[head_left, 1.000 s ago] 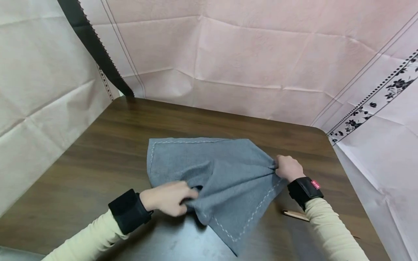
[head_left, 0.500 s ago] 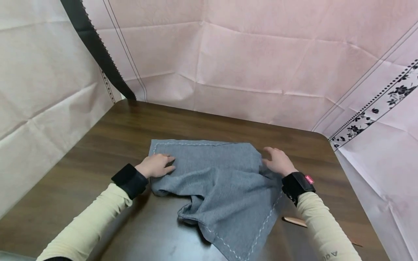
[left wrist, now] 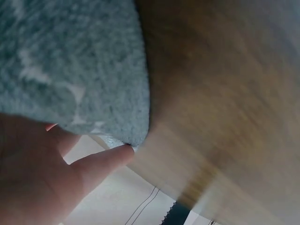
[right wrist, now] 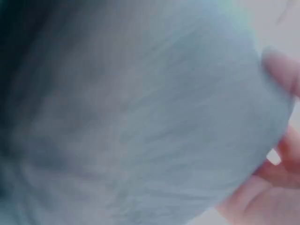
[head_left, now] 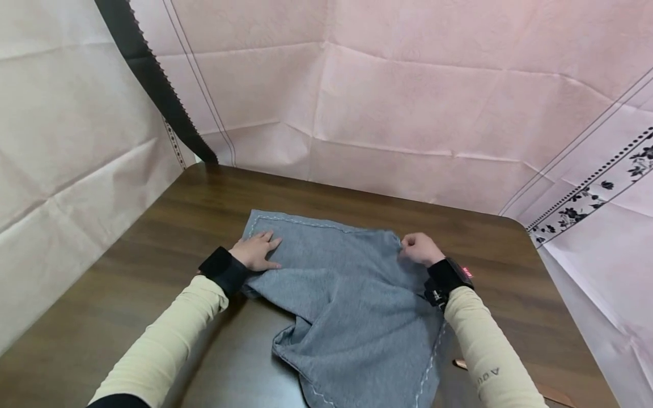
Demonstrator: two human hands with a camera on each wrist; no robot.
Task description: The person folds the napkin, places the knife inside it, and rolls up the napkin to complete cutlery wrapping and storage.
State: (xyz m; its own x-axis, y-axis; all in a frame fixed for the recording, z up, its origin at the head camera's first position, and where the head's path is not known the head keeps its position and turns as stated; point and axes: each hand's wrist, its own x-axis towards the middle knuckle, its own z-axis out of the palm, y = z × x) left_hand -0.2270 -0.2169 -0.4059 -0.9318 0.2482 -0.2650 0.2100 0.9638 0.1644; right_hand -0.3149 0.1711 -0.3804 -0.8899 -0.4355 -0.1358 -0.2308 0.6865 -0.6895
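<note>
- Cloth point(head_left: 364, 323): on the brown table point(head_left: 97, 317), with its near end running out of the head view.
- Progress (judged): partway through being laid out. Far strip lies fairly flat and the far-left corner is spread. Near-left portion is bunched, so smoothing there looks undone; the near end cannot be assessed.
- Left hand point(head_left: 255, 250): fingers spread and nearly straight, resting on the cloth by its far-left corner; no grip seen.
- Right hand point(head_left: 422, 248): fingers curled, pinching the cloth at its far-right edge. Right wrist view, blurred, shows the thumb over one face and other fingers behind the edge.
- Appearance: blue-grey, plain, with white stitching point(head_left: 432, 358) along the borders. Raised fold runs from beside the left hand toward the middle. Left side cuts inward below that fold, where the edge doubles over. Right side shows softer, shallow creases.
</note>
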